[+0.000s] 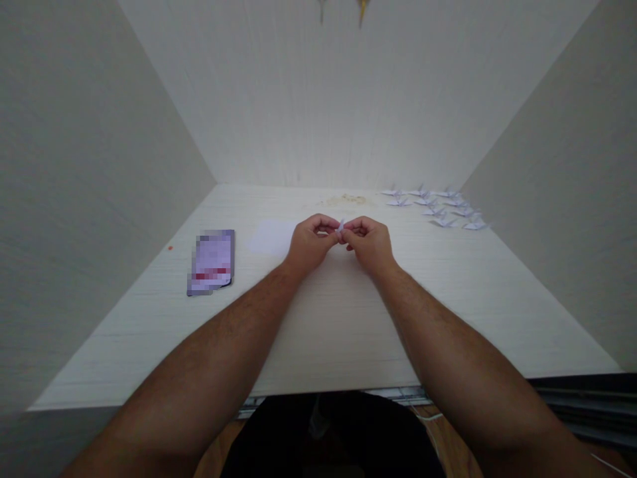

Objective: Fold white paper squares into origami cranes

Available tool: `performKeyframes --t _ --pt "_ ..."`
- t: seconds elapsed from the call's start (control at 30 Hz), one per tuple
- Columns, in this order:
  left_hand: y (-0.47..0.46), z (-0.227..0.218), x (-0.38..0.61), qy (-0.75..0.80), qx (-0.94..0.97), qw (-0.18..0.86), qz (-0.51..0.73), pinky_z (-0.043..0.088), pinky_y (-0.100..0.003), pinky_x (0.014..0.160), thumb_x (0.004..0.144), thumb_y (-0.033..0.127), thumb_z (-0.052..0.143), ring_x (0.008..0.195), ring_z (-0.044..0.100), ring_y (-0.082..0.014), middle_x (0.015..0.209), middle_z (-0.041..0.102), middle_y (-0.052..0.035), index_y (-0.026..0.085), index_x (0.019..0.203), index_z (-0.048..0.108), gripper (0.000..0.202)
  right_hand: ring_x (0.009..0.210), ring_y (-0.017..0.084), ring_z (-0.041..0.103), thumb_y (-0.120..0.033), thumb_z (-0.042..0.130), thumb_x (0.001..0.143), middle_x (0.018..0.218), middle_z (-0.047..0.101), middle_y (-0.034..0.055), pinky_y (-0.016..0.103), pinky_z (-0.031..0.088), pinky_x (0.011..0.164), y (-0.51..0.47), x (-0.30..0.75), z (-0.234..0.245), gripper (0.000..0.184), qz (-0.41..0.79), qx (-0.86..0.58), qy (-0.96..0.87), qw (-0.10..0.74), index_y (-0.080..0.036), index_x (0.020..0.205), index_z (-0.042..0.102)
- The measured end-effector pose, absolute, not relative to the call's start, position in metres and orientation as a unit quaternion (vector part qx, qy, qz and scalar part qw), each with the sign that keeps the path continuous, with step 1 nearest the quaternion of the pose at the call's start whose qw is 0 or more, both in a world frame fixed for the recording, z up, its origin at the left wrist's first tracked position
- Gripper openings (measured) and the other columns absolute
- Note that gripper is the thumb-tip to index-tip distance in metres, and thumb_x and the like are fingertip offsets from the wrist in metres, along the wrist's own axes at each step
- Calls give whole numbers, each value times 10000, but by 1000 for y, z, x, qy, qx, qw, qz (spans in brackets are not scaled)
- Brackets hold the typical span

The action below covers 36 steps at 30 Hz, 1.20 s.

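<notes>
A small folded piece of white paper (341,226) is pinched between my two hands above the middle of the table. My left hand (312,240) closes thumb and fingers on its left side. From the other side my right hand (367,240) grips it the same way, with the fingertips of both hands almost meeting. Most of the folded paper is hidden by the fingers, so its exact shape is unclear. Flat white paper (269,238) lies on the table just left of my left hand, partly covered by it.
Several folded paper cranes (440,207) stand in rows at the back right of the white table (343,332). A blurred-out phone-like device (213,262) lies at left, near a tiny orange scrap (170,248). Pale panels enclose the back and sides.
</notes>
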<state>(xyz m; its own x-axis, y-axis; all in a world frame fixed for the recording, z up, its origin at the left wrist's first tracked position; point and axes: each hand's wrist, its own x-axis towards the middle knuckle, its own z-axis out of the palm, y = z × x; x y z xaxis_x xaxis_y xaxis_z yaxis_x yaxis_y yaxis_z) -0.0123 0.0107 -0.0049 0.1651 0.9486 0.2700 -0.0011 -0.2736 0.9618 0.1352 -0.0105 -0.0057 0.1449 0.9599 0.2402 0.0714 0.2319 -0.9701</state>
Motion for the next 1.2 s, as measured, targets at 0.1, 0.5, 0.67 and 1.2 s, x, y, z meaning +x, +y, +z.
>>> performKeyframes --t 0.1,0.5,0.67,1.2 --pt "12 -7 -12 359 593 499 520 580 -306 716 619 282 863 708 706 -156 798 737 -46 150 831 661 322 568 129 633 -280 744 670 624 686 1 242 491 509 -11 135 -4 146 392 -484 -528 578 -183 742 662" --pt "8 -1 -13 366 561 529 520 543 -266 640 624 250 819 610 664 -124 676 706 -10 152 768 640 250 593 106 611 -250 701 702 793 665 -29 258 496 552 -6 136 -12 245 305 -493 -557 595 -220 922 596" --pt "8 0 -13 385 569 517 510 523 -254 621 622 250 814 596 649 -119 650 695 -7 152 751 650 230 607 92 587 -186 654 732 891 672 -14 260 485 583 -6 138 -13 257 243 -490 -598 586 -228 984 628" --pt "9 1 -13 397 573 506 508 470 -231 548 606 255 795 535 582 -96 610 663 3 154 683 655 189 681 123 590 -139 641 809 865 650 3 293 501 655 -6 143 -15 88 118 -453 -689 553 -226 819 654"
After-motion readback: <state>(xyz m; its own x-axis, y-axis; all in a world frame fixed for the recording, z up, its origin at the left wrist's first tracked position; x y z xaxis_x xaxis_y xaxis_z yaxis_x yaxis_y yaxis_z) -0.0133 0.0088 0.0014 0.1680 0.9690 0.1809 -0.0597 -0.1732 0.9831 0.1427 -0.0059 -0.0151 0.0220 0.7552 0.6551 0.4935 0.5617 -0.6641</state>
